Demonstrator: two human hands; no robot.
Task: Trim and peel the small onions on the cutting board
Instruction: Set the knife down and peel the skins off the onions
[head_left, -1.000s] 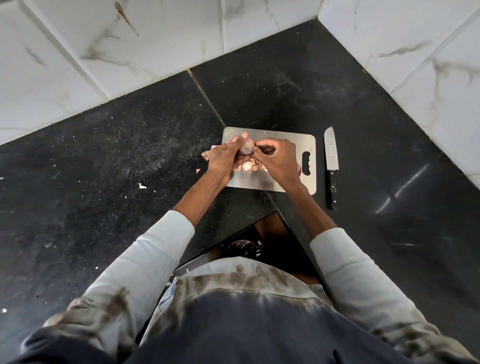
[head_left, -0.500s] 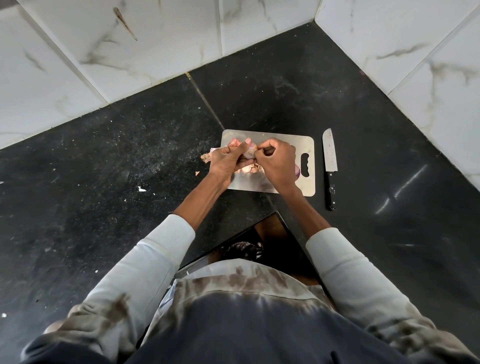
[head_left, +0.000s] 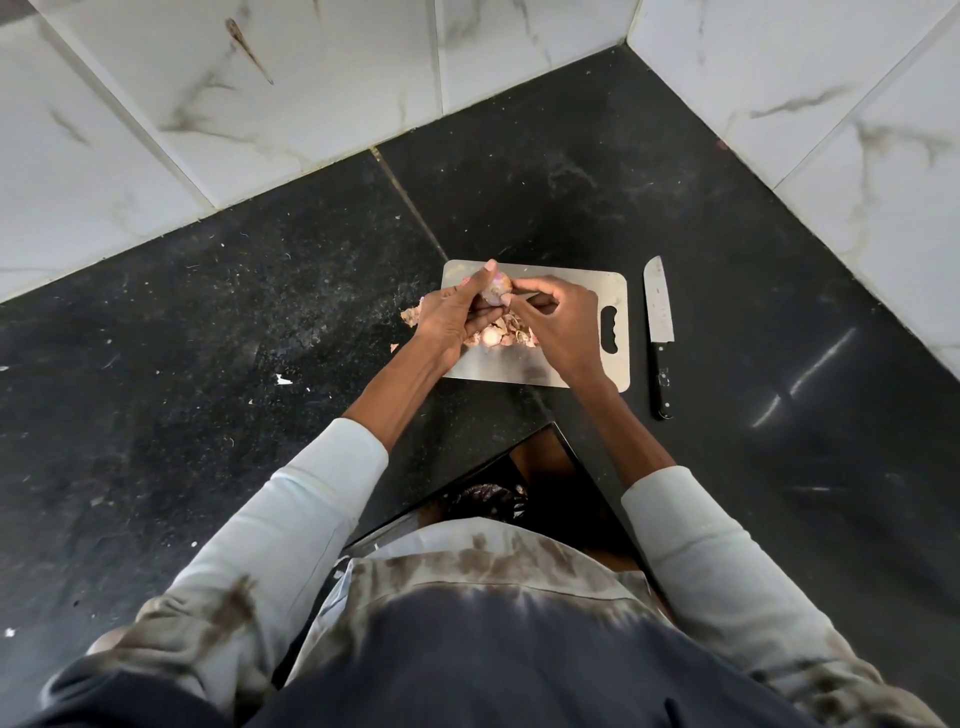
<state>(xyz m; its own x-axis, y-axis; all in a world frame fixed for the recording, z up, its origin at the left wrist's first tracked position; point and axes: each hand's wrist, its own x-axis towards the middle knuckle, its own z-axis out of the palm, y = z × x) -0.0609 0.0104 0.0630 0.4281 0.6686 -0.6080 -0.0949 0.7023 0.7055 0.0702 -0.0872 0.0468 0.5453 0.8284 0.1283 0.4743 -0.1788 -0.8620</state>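
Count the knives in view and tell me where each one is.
1. The knife lies flat on the black counter, just right of the steel cutting board, blade pointing away from the person, touched by neither hand. Others may be hidden out of frame.

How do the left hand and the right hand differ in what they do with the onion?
The left hand grips the onion from its side, thumb up; the right hand pinches at its edge with fingertips. Both hands are above the cutting board, not on the knife.

Black speckled counter, silver board
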